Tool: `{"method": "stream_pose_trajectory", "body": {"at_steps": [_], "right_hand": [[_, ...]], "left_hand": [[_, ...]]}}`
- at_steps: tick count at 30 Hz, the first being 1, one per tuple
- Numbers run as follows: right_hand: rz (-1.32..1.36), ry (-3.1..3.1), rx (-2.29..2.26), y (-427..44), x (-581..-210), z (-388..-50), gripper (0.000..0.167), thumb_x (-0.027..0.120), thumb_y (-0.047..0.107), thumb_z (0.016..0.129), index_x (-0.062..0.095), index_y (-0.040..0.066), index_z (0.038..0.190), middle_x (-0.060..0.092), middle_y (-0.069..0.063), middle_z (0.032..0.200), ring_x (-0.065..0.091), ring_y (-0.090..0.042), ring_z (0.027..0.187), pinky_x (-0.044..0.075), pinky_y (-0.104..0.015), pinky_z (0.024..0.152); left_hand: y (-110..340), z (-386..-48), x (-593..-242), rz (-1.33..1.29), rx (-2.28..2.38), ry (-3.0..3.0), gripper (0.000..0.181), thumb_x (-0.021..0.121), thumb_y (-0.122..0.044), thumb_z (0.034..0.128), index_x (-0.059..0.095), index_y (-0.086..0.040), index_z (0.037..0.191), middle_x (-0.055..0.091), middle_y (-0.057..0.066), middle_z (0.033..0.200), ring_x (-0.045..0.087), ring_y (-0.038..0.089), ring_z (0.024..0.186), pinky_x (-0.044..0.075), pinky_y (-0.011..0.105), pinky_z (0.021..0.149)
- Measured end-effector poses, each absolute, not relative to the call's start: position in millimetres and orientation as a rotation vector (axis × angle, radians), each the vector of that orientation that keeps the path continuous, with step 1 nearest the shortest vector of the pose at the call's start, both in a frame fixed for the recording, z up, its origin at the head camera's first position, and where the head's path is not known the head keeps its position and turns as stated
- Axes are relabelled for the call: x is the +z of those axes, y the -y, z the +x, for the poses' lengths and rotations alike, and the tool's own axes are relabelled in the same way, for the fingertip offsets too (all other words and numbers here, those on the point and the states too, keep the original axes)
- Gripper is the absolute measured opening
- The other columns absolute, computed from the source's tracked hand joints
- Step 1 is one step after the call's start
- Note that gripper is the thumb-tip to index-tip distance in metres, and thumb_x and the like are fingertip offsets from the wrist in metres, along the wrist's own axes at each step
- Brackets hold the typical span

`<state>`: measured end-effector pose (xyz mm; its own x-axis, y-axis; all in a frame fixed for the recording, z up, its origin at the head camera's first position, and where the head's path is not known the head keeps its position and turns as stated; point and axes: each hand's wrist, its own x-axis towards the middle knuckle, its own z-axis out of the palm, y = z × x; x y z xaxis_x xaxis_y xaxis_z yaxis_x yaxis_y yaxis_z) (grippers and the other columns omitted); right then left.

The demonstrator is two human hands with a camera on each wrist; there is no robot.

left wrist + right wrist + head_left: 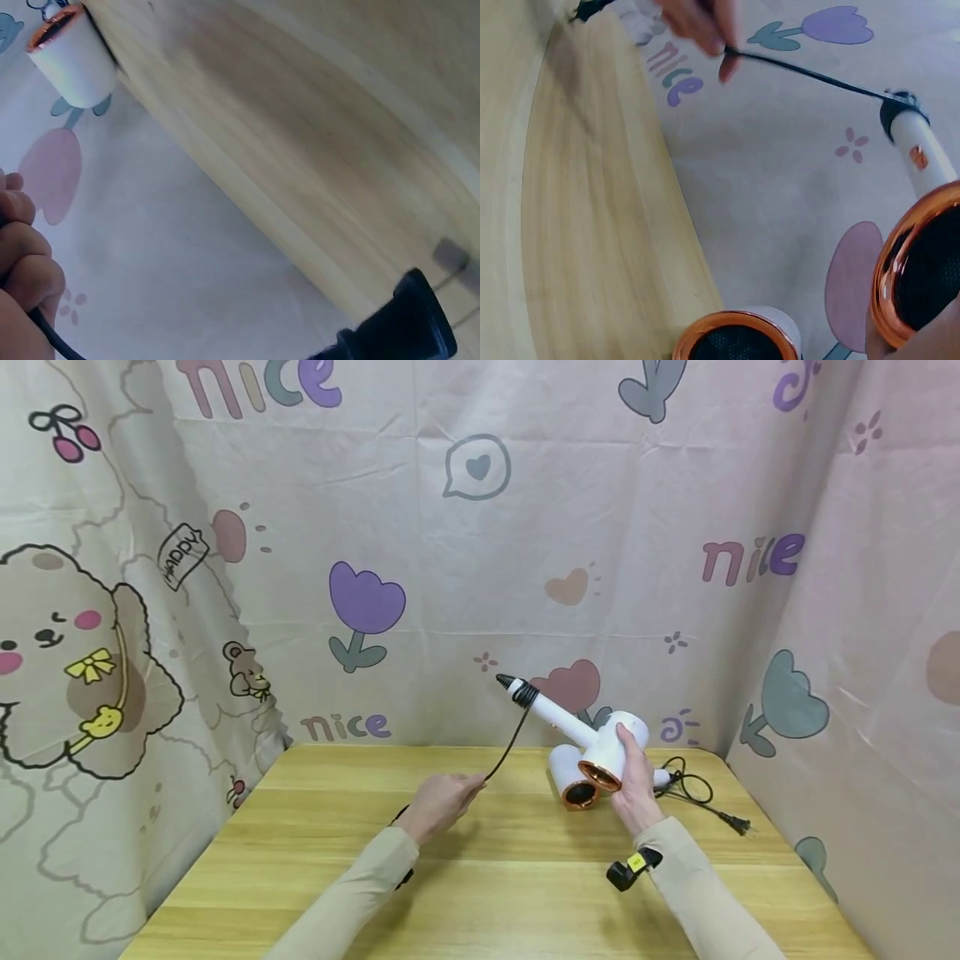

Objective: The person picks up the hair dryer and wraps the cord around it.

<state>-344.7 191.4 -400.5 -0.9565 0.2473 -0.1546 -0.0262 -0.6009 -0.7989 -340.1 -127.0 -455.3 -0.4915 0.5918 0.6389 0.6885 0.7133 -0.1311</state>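
My right hand point(636, 781) grips the head of a white hair dryer point(566, 720) with a copper-coloured rim, held above the table. Its handle points up and to the left, with black cord wound round the end. From those turns the cord point(512, 745) runs down to my left hand point(441, 803), which pinches it between curled fingers. The black plug point(409, 319) of this cord dangles near the left wrist. A second white hair dryer point(562, 768), also copper-rimmed, lies on the table behind the held one, partly hidden by it.
The wooden table point(337, 843) meets a patterned curtain point(465, 560) at the back and sides. At the back right, the second dryer's loose cord point(701, 789) lies looped, its plug point(735, 823) toward the right edge.
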Motion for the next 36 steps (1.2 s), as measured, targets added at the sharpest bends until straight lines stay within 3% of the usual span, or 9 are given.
{"method": "stream_pose_trajectory", "body": {"at_steps": [4, 7, 14, 18, 23, 27, 31, 36], "right_hand": [[-0.262, 1.248, 2.899, -197, -399, -345, 0.049, 0.063, 0.042, 0.094, 0.038, 0.023, 0.132, 0.053, 0.007, 0.123, 0.06, -0.008, 0.107, 0.051, -0.024, 0.097], [-0.207, 1.228, 3.039, -204, -400, -344, 0.054, 0.06, 0.044, 0.095, 0.033, 0.025, 0.138, 0.051, 0.005, 0.128, 0.06, -0.01, 0.109, 0.049, -0.027, 0.102], [-0.168, 1.37, 3.142, -216, -405, -339, 0.057, 0.056, 0.048, 0.096, 0.03, 0.023, 0.14, 0.062, 0.0, 0.117, 0.064, -0.016, 0.106, 0.042, -0.039, 0.111], [-0.086, 1.525, 3.131, -219, -407, -337, 0.056, 0.056, 0.048, 0.096, 0.032, 0.018, 0.137, 0.065, -0.003, 0.112, 0.065, -0.019, 0.103, 0.048, -0.041, 0.104], [0.102, 1.8, 3.064, -222, -408, -336, 0.05, 0.049, 0.045, 0.099, 0.034, 0.013, 0.134, 0.068, -0.003, 0.107, 0.068, -0.019, 0.097, 0.056, -0.038, 0.091], [0.23, 2.102, 2.866, -227, -405, -335, 0.051, 0.046, 0.042, 0.101, 0.034, 0.008, 0.136, 0.069, -0.002, 0.103, 0.069, -0.018, 0.092, 0.058, -0.038, 0.085], [0.294, 2.431, 2.441, -232, -391, -332, 0.057, 0.052, 0.038, 0.098, 0.035, 0.002, 0.139, 0.068, -0.004, 0.096, 0.069, -0.019, 0.083, 0.06, -0.037, 0.074], [0.451, 2.618, 1.991, -226, -369, -329, 0.062, 0.064, 0.033, 0.092, 0.04, 0.003, 0.141, 0.064, -0.015, 0.1, 0.068, -0.025, 0.079, 0.06, -0.044, 0.066]], "left_hand": [[134, -345, -456, -0.905, -0.229, 2.335, 0.022, 0.063, -0.016, 0.0953, 0.068, -0.014, 0.116, 0.076, 0.0, 0.083, 0.069, 0.014, 0.063, 0.057, 0.028, 0.057], [142, -350, -456, -0.852, -0.259, 2.419, 0.027, 0.061, -0.016, 0.0969, 0.067, -0.016, 0.123, 0.077, 0.0, 0.089, 0.07, 0.014, 0.067, 0.057, 0.027, 0.059], [154, -361, -446, -0.808, -0.376, 2.475, 0.022, 0.061, -0.019, 0.097, 0.071, -0.017, 0.117, 0.076, 0.003, 0.087, 0.07, 0.018, 0.066, 0.058, 0.035, 0.062], [158, -367, -440, -0.8, -0.302, 2.474, 0.016, 0.06, -0.021, 0.0973, 0.072, -0.018, 0.108, 0.075, 0.002, 0.083, 0.069, 0.018, 0.064, 0.056, 0.035, 0.059], [159, -372, -428, -0.838, -0.185, 2.448, 0.007, 0.062, -0.024, 0.0964, 0.064, -0.022, 0.089, 0.066, -0.005, 0.065, 0.057, 0.011, 0.052, 0.046, 0.031, 0.047], [161, -374, -420, -0.839, -0.041, 2.468, 0.005, 0.06, -0.022, 0.097, 0.062, -0.023, 0.093, 0.062, -0.004, 0.061, 0.049, 0.011, 0.048, 0.041, 0.03, 0.04], [164, -375, -417, -0.836, 0.077, 2.492, 0.008, 0.057, -0.017, 0.0984, 0.062, -0.024, 0.1, 0.06, -0.001, 0.058, 0.044, 0.012, 0.045, 0.04, 0.029, 0.038], [163, -375, -418, -0.824, 0.079, 2.498, 0.008, 0.059, -0.019, 0.0975, 0.059, -0.023, 0.091, 0.064, -0.003, 0.064, 0.044, 0.011, 0.046, 0.04, 0.03, 0.038]]}}
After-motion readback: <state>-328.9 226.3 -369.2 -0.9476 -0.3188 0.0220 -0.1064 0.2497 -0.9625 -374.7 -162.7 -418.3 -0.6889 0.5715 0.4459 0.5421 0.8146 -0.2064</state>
